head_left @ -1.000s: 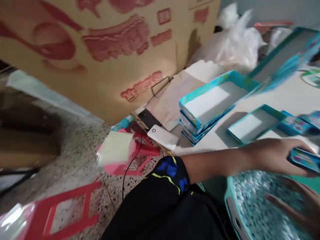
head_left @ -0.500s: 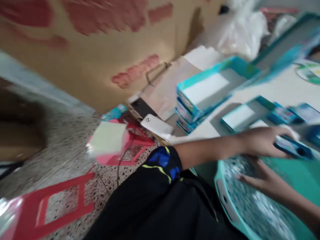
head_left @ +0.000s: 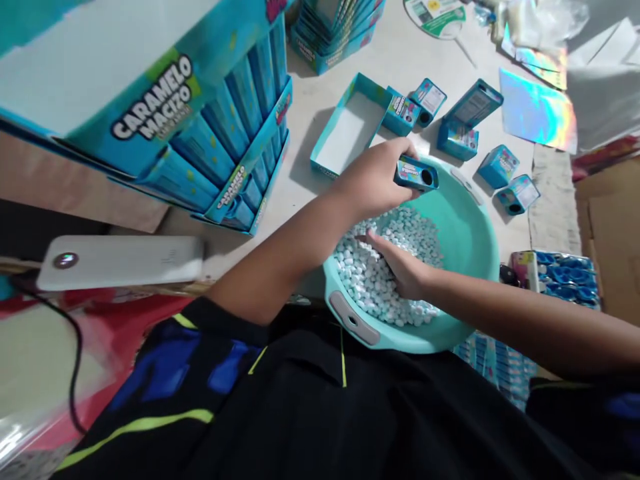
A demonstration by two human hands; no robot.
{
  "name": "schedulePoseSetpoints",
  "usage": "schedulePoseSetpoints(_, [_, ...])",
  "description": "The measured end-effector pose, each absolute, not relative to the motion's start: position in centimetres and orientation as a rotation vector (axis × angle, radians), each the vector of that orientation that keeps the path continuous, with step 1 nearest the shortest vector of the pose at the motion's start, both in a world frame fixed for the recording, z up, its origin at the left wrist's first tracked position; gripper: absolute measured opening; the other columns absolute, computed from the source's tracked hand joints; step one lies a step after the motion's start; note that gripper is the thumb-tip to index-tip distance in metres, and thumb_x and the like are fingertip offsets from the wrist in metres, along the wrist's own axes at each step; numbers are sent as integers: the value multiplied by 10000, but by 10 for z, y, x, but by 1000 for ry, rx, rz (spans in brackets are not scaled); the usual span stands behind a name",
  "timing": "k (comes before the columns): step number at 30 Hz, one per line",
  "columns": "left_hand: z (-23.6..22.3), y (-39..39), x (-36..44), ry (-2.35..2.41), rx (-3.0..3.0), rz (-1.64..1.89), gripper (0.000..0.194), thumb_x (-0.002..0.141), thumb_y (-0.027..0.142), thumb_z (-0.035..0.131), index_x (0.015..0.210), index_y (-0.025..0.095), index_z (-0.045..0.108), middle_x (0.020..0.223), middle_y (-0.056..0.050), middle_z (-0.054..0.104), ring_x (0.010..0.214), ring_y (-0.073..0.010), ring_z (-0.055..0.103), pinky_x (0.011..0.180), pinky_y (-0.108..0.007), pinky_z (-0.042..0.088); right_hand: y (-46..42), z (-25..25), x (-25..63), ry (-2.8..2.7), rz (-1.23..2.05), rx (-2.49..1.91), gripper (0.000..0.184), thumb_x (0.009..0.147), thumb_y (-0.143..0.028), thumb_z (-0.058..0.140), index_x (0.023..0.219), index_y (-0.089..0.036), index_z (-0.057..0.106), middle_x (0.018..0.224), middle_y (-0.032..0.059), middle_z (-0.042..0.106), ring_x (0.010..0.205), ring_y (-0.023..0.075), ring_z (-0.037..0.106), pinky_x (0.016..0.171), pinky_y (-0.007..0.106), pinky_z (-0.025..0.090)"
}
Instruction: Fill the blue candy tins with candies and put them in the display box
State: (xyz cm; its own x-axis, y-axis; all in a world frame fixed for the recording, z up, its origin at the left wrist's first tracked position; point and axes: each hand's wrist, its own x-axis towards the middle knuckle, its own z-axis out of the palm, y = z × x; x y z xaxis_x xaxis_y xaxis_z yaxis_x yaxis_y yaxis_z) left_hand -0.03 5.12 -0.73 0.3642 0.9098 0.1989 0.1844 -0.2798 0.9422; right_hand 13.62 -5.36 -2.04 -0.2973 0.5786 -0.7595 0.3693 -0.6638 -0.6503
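Note:
My left hand (head_left: 381,168) is closed around a small blue candy box (head_left: 416,175), tipped on its side with a dark round hole at its end. It hovers above the far rim of a turquoise basin (head_left: 467,230). Small white and pale-blue candies (head_left: 367,280) are heaped in the basin's left part. My right hand (head_left: 407,270) reaches in from the right and rests among them, fingers stretched out and partly buried. Just beyond my left hand lies an open blue tray (head_left: 325,150) with a white inside.
Several more small candy boxes (head_left: 457,139) stand past the basin. Stacked display trays (head_left: 200,150) full of boxes rise at the left, near a white power bank (head_left: 123,262). A carton of blue packs (head_left: 565,277) sits at the right.
The view has swung right, bringing the whole basin and more boxes into sight. My left hand still holds the candy box; my right hand has sunk into the candies.

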Motion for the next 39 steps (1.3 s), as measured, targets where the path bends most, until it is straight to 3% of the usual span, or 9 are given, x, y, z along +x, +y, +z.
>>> schedulePoseSetpoints(4, [-12, 52, 1, 958, 1648, 1043, 399, 691, 118, 857, 1044, 186, 685, 977, -36, 686, 1118, -311, 668, 1001, -420, 529, -53, -29, 112, -536, 2099, -1811, 844, 818, -868, 492, 1471, -335, 551, 1350, 75, 739, 1286, 347, 681, 1149, 637, 501])
schedulePoseSetpoints(11, [-5, 51, -5, 975, 1730, 997, 414, 729, 136, 837, 1106, 186, 674, 1036, -55, 713, 1071, -286, 674, 983, -415, 549, -38, -26, 107, -485, 2023, -1622, 632, 857, -688, 519, 1335, -298, 657, 1106, 46, 801, 1124, 321, 740, 1054, 565, 565])
schedulePoseSetpoints(15, [2, 48, -8, 993, 1734, 968, 364, 782, 163, 804, 1115, 200, 662, 1076, -62, 727, 1054, -271, 691, 964, -404, 568, -42, -11, 129, -324, 1956, -1557, 422, 828, -517, 611, 1142, -255, 716, 923, 47, 797, 959, 293, 763, 917, 480, 614])
schedulePoseSetpoints(18, [3, 47, -9, 1007, 1724, 999, 434, 811, 179, 783, 1212, 243, 631, 1213, -66, 717, 1115, -272, 686, 990, -397, 571, -56, 1, 147, -231, 1826, -1435, 243, 787, -425, 676, 936, -237, 714, 788, 33, 756, 820, 254, 745, 803, 404, 616])
schedulePoseSetpoints(22, [1, 45, -9, 1093, 1724, 976, 549, 826, 189, 769, 1329, 245, 557, 1293, -93, 677, 1149, -293, 674, 993, -419, 564, -68, 20, 161, -239, 1611, -1341, 191, 777, -422, 700, 800, -235, 673, 739, 6, 711, 693, 182, 675, 675, 319, 568])
schedulePoseSetpoints(28, [8, 41, -10, 907, 1938, 680, 369, 764, 193, 755, 1123, 210, 670, 1068, -58, 725, 1045, -278, 688, 909, -389, 554, -42, 45, 171, -597, 1386, -1143, 209, 823, -484, 641, 820, -277, 616, 845, -6, 676, 776, 178, 644, 712, 324, 527])
schedulePoseSetpoints(35, [16, 34, -12, 646, 2010, 425, 421, 759, 225, 716, 1179, 232, 713, 1154, -52, 743, 1068, -258, 686, 903, -353, 522, -16, 25, 191, -975, 1143, -970, 177, 846, -455, 571, 805, -283, 580, 849, 26, 583, 871, 232, 618, 786, 376, 470])
schedulePoseSetpoints(39, [12, 33, -12, 618, 2062, 408, 415, 772, 229, 711, 1187, 238, 715, 1142, -42, 750, 1102, -264, 674, 910, -328, 509, -16, 20, 195, -786, 1064, -1046, 170, 842, -411, 618, 755, -265, 607, 793, 30, 568, 828, 220, 611, 778, 372, 465])
